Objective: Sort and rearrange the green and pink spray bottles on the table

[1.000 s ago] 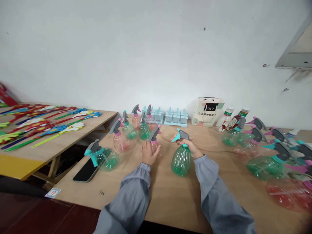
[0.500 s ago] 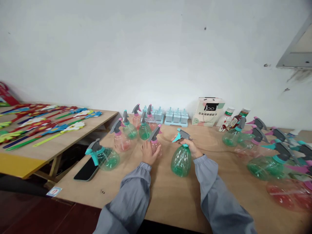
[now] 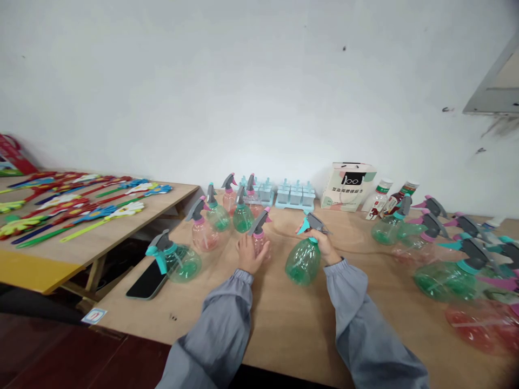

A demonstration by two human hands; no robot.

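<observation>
My left hand (image 3: pixel 250 255) is wrapped round the body of a pink spray bottle (image 3: pixel 260 244), which stands upright with its grey and pink head (image 3: pixel 260 220) above my fingers. My right hand (image 3: pixel 325 244) grips the neck and grey head of a green spray bottle (image 3: pixel 302 263), its turquoise trigger pointing left. That bottle tilts a little. Behind my left hand stand several more spray bottles, among them a pink one (image 3: pixel 204 234) and a green one (image 3: pixel 243 217). Further left a green spray bottle (image 3: pixel 183 263) leans beside a phone (image 3: pixel 146 281).
Many spray bottles (image 3: pixel 446 278) crowd the right side. Along the wall stand light blue popsicle moulds (image 3: pixel 295 195), a paper box (image 3: pixel 347 187) and two labelled drink bottles (image 3: pixel 379 199). A second table (image 3: pixel 40 267) on the left bears colourful hand-shaped clappers (image 3: pixel 79 208).
The green spray bottle in my right hand has tilted and its base has risen slightly. My left hand keeps its hold on the pink one. The whole view has shifted slightly.
</observation>
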